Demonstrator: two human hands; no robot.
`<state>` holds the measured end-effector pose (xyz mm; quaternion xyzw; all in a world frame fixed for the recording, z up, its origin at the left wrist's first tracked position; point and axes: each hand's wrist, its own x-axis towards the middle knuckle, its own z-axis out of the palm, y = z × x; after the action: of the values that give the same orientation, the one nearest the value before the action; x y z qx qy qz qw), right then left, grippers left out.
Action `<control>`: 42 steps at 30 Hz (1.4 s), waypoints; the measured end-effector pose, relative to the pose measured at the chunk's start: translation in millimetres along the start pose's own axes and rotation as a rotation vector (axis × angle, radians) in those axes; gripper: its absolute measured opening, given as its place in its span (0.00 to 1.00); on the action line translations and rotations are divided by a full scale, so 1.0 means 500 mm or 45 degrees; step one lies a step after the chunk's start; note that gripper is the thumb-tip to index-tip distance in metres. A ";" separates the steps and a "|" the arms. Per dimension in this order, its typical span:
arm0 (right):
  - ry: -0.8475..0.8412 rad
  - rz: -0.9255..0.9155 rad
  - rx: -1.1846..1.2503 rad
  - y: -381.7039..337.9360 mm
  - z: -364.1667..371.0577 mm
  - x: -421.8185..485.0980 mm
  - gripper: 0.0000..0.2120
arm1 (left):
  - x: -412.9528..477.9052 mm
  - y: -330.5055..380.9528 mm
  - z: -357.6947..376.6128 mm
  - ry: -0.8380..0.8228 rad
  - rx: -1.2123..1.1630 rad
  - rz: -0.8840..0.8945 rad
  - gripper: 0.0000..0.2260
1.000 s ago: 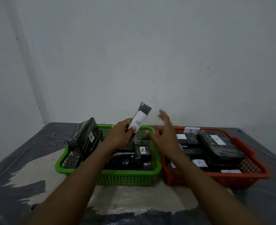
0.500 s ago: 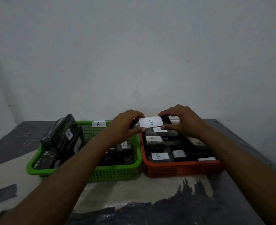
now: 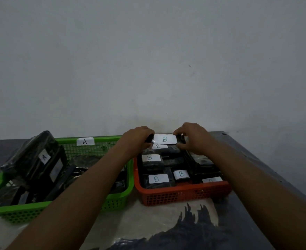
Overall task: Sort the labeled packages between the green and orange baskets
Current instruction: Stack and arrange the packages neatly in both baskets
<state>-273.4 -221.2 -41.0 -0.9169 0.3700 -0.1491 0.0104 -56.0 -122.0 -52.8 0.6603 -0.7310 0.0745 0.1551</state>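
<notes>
A black wrapped package with a white "B" label lies flat over the far end of the orange basket. My left hand pinches its left end and my right hand pinches its right end. Below it the orange basket is filled with several black packages labelled "B". The green basket stands to the left, tagged "A" on its far rim, and holds black packages, one marked "A" leaning at its left end.
Both baskets stand side by side on a table covered in dark plastic sheet, close to a white wall. The table's right edge runs diagonally beside the orange basket.
The "B" package went from my left hand alone above the green basket to both hands over the orange basket, turned level, then sank toward the far end. The view shifted right.
</notes>
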 end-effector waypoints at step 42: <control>-0.598 -0.031 0.142 0.020 0.073 -0.048 0.22 | -0.068 0.084 0.048 -0.406 0.671 0.239 0.10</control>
<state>-286.1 -215.4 -83.6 -0.9288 0.3377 0.0480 0.1451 -98.0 -92.7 -82.2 0.6109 -0.7593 0.1708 -0.1453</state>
